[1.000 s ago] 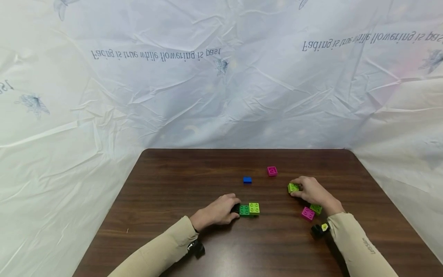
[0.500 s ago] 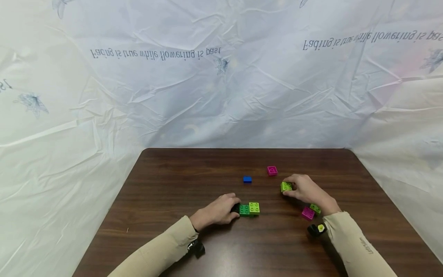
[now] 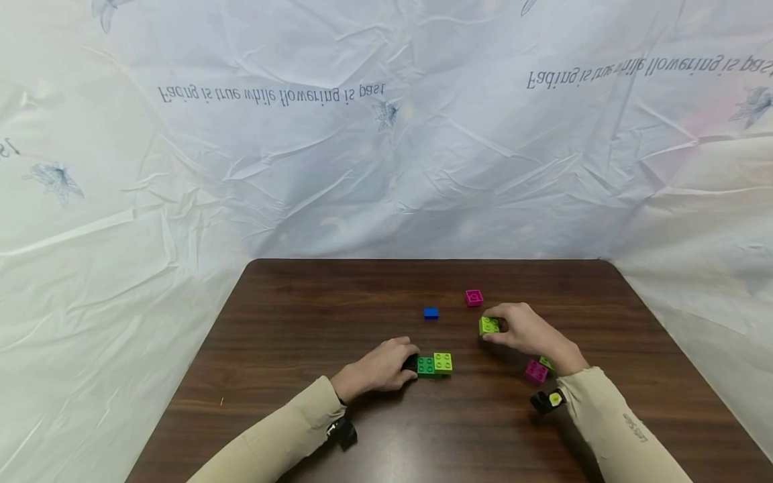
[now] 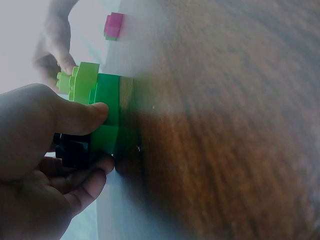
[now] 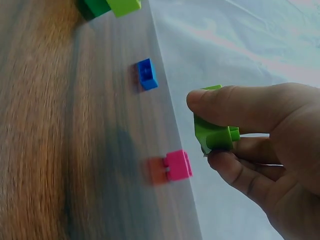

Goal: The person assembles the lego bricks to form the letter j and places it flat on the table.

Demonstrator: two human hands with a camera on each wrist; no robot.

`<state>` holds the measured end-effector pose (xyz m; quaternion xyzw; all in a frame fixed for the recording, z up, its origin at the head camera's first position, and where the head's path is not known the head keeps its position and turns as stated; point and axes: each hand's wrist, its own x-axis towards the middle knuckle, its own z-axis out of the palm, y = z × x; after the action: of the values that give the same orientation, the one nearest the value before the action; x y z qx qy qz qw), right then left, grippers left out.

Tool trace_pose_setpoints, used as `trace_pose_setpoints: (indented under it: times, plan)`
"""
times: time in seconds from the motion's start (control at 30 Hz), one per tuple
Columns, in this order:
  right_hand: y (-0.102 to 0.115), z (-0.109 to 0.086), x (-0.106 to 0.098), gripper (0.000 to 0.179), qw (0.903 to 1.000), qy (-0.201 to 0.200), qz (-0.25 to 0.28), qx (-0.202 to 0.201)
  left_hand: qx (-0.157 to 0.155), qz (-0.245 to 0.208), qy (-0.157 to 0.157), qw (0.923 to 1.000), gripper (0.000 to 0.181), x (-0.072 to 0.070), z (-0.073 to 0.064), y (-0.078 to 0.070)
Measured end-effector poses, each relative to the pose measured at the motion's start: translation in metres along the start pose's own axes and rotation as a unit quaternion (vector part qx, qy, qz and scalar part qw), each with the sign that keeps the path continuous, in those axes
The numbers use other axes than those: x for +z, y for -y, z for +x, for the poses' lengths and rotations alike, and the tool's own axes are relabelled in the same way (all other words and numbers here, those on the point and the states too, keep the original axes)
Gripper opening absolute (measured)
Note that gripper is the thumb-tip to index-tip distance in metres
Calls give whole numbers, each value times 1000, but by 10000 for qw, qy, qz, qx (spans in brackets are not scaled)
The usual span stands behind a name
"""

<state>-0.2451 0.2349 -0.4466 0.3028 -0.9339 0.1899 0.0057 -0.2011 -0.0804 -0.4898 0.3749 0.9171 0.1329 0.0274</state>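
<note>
My left hand [image 3: 380, 365] grips a joined stack of toy building bricks low over the table. A green brick [image 4: 107, 100] forms its lower part, with a black brick [image 4: 76, 151] and a lime brick [image 4: 85, 82] on top. Thumb and fingers close round the black and green end. Farther right, my right hand [image 3: 527, 329] pinches a loose lime brick [image 5: 215, 132] between thumb and fingers, raised above the table in the right wrist view. That brick's hollow underside partly shows there. A gap separates it from the stack.
A small blue brick [image 3: 431, 313] and an upturned pink brick [image 3: 474, 298] lie farther back on the brown table [image 3: 290, 302]. Under my right forearm sits another pink brick [image 3: 536, 371] beside a partly hidden green brick [image 3: 547, 363]. White sheeting [image 3: 338, 168] hangs behind the table.
My right hand has moved left with the lime brick, closer to the stack. The left hand keeps its place and its grip.
</note>
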Motion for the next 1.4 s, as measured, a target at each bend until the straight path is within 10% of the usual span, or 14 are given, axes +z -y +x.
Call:
trace_pose_setpoints:
  times: [1.4]
  plan:
    - [47,14,11,35,9953,118,355,-896,83,90,-28,9999,36,-1,-1,1]
